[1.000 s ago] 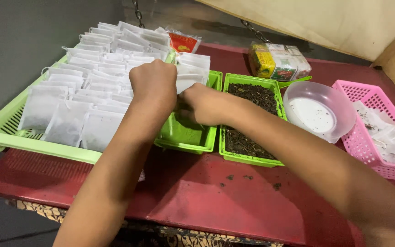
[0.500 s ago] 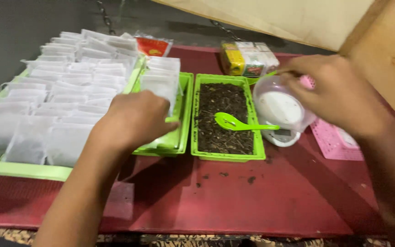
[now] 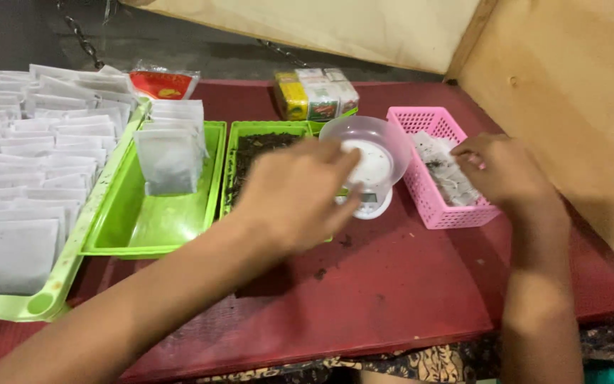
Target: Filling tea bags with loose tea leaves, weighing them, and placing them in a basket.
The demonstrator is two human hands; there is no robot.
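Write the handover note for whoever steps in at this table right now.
Left hand: open, reaching over the green tray of loose tea toward the clear bowl on the small scale; whether it holds anything cannot be seen.
Right hand: at the pink basket, fingers on the sachets inside; grip unclear.
Empty sachets stand in the middle green tray.
Done: rows of sachets lie in the large tray at far left.
Left: the tea tray is not yet empty.
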